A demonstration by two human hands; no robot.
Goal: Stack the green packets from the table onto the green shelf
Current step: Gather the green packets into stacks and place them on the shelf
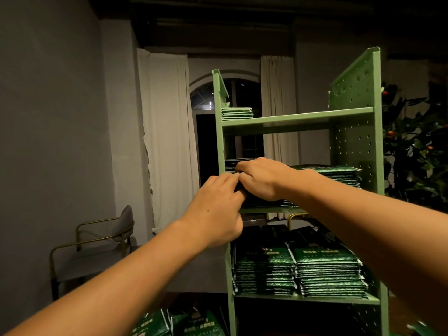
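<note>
Both hands, the left hand (pixel 218 209) and right hand (pixel 260 179), gripped a dark bundle of green packets (pixel 257 201) at the middle tier's left edge of the green shelf (pixel 298 118); lower stacks (pixel 300 270) stood filled, while loose packets (pixel 174 323) apparently awaited below.

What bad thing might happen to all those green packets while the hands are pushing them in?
Both hands, left hand and right hand, crowd one dark stack at the left front of the middle shelf, so a hard push might slide packets off the edge. The tall piles below look close to their shelf's front and might slip if the green shelf is bumped.
</note>
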